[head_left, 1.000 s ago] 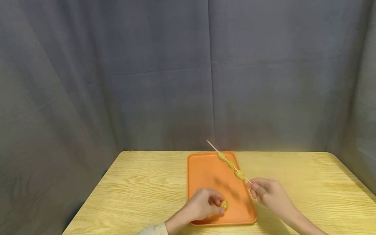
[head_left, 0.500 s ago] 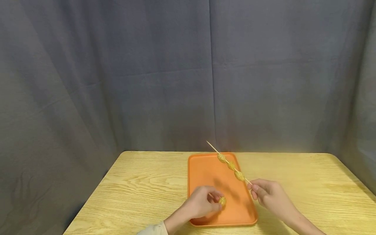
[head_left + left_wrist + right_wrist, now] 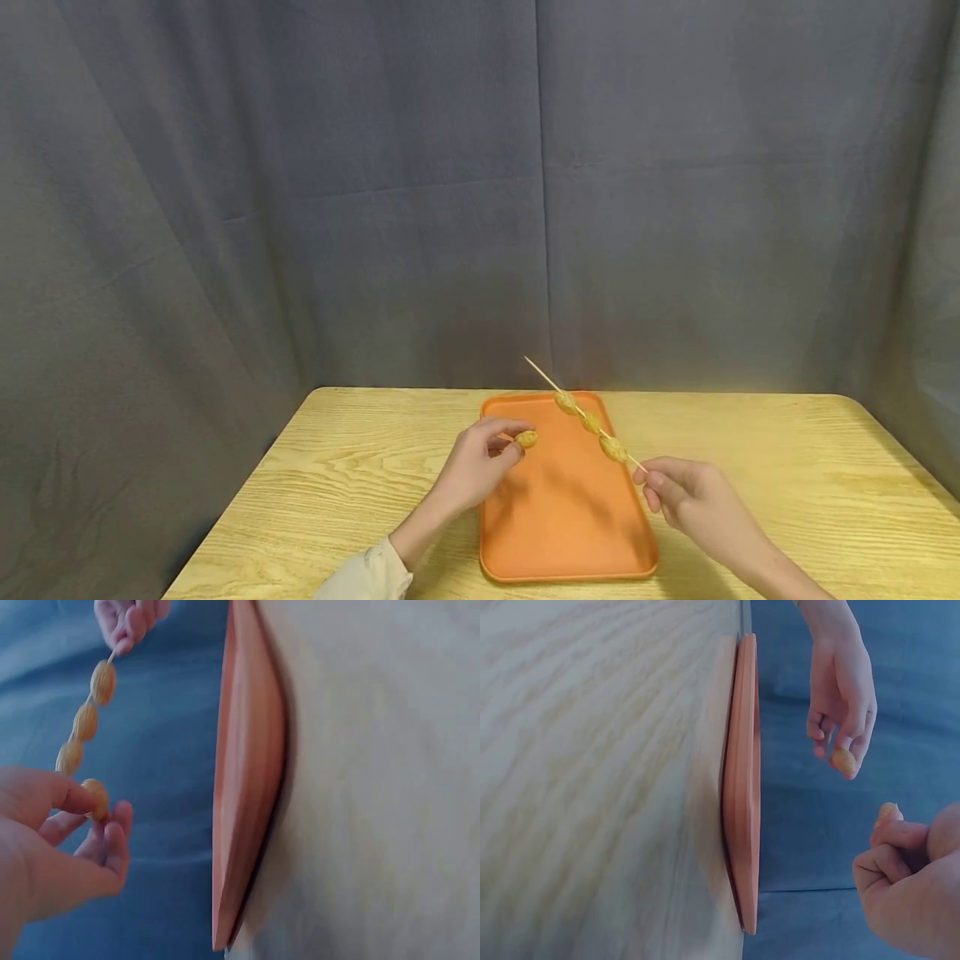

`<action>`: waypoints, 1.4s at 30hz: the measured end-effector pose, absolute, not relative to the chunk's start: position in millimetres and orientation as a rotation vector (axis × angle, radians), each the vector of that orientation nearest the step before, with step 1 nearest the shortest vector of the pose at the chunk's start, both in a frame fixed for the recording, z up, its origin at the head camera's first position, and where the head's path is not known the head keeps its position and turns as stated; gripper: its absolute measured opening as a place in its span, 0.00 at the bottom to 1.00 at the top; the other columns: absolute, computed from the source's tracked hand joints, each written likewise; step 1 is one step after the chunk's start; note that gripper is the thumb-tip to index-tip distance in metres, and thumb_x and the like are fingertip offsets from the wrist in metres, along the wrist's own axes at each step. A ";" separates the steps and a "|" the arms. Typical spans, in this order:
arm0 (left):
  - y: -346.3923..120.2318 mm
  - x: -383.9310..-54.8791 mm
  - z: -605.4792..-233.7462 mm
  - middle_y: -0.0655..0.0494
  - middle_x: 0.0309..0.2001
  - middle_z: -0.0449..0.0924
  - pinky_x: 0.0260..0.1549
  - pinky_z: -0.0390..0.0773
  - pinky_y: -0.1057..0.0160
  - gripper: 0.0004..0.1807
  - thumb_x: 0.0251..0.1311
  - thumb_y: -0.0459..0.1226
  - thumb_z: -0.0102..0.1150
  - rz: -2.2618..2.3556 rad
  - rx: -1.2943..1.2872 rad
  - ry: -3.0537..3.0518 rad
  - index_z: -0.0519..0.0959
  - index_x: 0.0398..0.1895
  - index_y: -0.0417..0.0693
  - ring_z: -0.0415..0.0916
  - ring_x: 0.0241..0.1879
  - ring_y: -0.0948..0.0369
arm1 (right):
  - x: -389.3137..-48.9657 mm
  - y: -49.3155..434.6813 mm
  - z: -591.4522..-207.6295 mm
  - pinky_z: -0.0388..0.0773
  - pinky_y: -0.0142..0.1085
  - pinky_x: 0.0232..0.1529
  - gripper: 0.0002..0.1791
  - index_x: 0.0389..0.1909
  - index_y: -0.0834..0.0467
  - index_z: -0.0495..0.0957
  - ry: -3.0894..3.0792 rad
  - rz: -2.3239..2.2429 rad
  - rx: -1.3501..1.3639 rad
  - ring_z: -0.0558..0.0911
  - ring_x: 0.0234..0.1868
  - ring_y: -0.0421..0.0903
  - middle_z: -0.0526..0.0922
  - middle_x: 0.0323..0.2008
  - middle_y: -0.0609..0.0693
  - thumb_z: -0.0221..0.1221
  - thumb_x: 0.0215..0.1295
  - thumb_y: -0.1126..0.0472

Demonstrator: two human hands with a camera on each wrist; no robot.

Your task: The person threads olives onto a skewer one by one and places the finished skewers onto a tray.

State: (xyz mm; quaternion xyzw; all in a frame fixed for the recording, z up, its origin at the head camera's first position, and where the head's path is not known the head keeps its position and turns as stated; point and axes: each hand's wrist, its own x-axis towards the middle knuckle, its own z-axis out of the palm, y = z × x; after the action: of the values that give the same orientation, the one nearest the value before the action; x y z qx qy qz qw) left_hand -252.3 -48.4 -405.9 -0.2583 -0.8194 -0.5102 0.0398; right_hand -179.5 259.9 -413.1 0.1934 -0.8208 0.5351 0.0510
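Observation:
My left hand (image 3: 476, 467) pinches a small golden-brown oval food piece (image 3: 527, 439) between thumb and fingers, raised over the left side of the orange tray (image 3: 566, 537). The same piece (image 3: 96, 798) shows at the fingertips in the left wrist view. Across from it, my right hand (image 3: 697, 500) pinches the lower end of a thin wooden skewer (image 3: 542, 372). Three similar pieces (image 3: 612, 448) are threaded on its middle and lower part, while its bare pointed end slants up and to the left. In the right wrist view, my right hand (image 3: 907, 885) covers most of the skewer.
The tray lies flat on a light wood-grain table (image 3: 360, 492), its far end near the table's back edge. Grey-blue curtains (image 3: 420, 250) hang behind the table and along both sides.
My left hand has lifted the loose oval piece off the lower part of the tray and carried it up and leftward. The right hand and skewer have hardly moved.

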 end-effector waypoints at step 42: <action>-83.9 -283.8 -382.2 0.43 0.64 0.71 0.48 0.70 0.66 0.29 0.70 0.26 0.53 -2.918 -0.534 -1.607 0.65 0.74 0.36 0.74 0.54 0.58 | -174.6 250.6 -420.8 0.59 0.30 0.09 0.11 0.42 0.64 0.80 -2.397 1.781 0.983 0.60 0.13 0.38 0.76 0.23 0.58 0.48 0.79 0.70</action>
State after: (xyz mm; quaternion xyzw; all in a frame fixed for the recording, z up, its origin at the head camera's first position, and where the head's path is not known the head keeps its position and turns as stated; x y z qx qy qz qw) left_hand -283.8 -83.9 -382.2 -0.1573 -0.4732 -0.8590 -0.1158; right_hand -174.6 250.6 -420.8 0.3126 -0.7626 0.5663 -0.0011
